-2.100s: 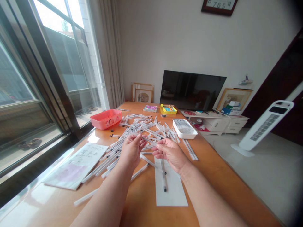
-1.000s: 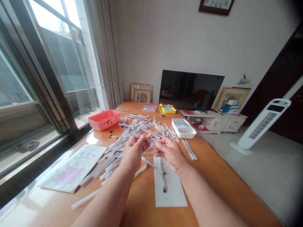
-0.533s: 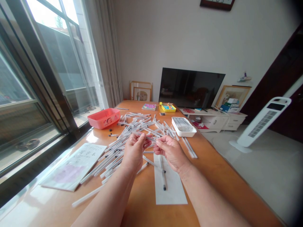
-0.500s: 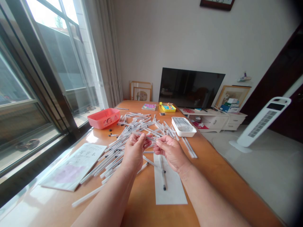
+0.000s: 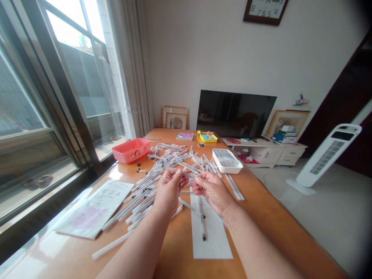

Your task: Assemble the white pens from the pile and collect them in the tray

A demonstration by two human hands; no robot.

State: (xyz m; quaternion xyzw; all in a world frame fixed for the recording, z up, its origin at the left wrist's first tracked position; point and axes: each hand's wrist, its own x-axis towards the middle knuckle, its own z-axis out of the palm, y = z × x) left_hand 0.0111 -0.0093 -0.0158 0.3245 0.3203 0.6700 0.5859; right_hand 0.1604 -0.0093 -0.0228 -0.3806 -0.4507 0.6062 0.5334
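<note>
My left hand [image 5: 169, 190] and my right hand [image 5: 213, 190] are raised together over a wooden table [image 5: 270, 217]. Both pinch one thin white pen [image 5: 182, 173] between their fingertips, the left at its left part, the right at its right end. Below and beyond them lies a big heap of white pens [image 5: 162, 166]. A white paper strip [image 5: 210, 236] lies under my right wrist with a black-tipped pen [image 5: 202, 221] on it.
A pink basket [image 5: 131, 149] stands at the far left, a white tray [image 5: 227, 160] at the far right. A printed sheet [image 5: 95, 208] lies near the window side. A yellow box [image 5: 207, 136] and a book [image 5: 184, 136] sit at the table's far end.
My hands have drawn slightly closer together on the pen. The view has tipped up a little, so everything sits lower in the frame.
</note>
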